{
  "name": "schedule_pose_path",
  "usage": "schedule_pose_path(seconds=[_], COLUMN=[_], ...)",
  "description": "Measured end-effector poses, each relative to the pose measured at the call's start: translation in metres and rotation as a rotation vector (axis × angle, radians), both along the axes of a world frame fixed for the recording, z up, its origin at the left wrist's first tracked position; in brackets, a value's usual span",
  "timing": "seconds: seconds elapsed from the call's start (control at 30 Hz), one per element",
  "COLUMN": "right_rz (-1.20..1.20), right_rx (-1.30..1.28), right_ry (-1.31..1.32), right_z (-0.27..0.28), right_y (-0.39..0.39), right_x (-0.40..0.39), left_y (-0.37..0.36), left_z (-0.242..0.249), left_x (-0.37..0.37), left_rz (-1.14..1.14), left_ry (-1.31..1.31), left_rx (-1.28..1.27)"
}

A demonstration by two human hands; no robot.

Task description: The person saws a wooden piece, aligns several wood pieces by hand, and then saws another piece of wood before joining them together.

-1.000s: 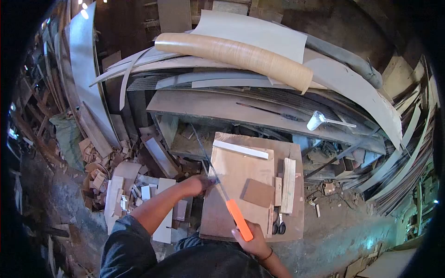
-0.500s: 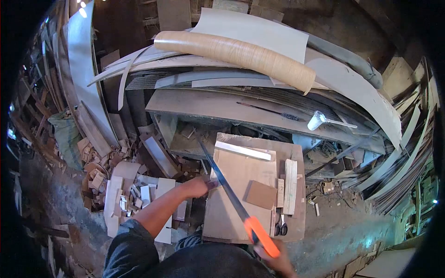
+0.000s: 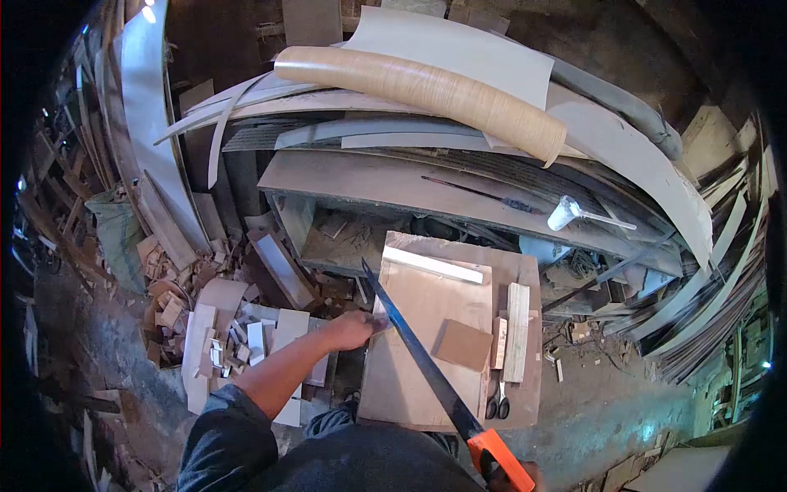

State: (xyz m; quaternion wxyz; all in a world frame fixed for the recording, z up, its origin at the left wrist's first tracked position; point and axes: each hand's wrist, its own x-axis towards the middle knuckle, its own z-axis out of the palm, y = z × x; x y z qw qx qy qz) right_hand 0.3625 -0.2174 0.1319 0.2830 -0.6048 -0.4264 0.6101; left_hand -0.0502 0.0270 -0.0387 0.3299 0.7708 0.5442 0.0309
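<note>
A hand saw (image 3: 422,361) with an orange handle slants across the view, its dark blade running over the wooden board on top of the work stand. My right hand (image 3: 529,473), mostly cut off at the bottom edge, is closed around the saw's handle. At the left edge of the board (image 3: 434,291), my left hand (image 3: 351,330) has its fingers curled in; what they pinch is hidden. On the stand lie a brown wood block (image 3: 465,345), a white strip (image 3: 433,266), pale wood strips (image 3: 516,332) and black-handled scissors (image 3: 498,403).
Wood offcuts (image 3: 172,307) are heaped on the floor at left. Behind the stand is a low bench (image 3: 361,180) carrying a white cup with a stick (image 3: 566,213) and a thin dark tool (image 3: 475,193). Rolled veneer (image 3: 426,98) and curved sheets lie beyond.
The saw has slid back toward my body and down to the right, along with my right hand. My left hand stays at the board's left edge.
</note>
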Motion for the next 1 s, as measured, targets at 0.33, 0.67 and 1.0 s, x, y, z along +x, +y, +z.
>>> schedule_pose_path(seconds=[0.33, 0.67, 1.0], right_rz=[0.284, -0.015, 0.321], right_rx=[0.371, 0.235, 0.388], right_ry=[-0.091, 0.032, -0.105], right_z=[-0.05, -0.046, -0.058], right_y=[0.111, -0.001, 0.087], right_x=[-0.114, -0.025, -0.095], left_y=[0.01, 0.005, 0.004], left_z=[-0.02, 0.023, 0.006], left_x=[-0.014, 0.002, -0.007], left_rz=[-0.06, 0.071, 0.056], left_ry=[-0.017, 0.035, -0.041], left_rx=[0.176, -0.138, 0.02])
